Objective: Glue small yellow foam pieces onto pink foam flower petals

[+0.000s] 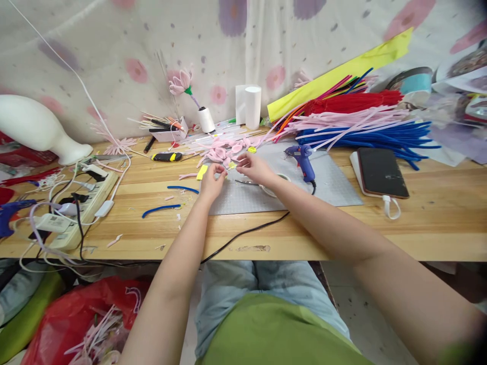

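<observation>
My left hand is closed in a pinch over the left edge of a grey cutting mat. Just to its right, my right hand also has its fingers pinched together. What either hand holds is too small to make out. A small yellow piece shows between the two hands; whether it is held or lying there I cannot tell. Pink fuzzy petal shapes lie just beyond the fingers. Beneath my right hand and wrist are scissors and a white tape roll, partly covered.
A blue glue gun rests on the mat's right side. Behind it lie pink pipe cleaners and blue pipe cleaners. A phone is at the right, a cutter knife behind left. A power strip with tangled cables occupies the left.
</observation>
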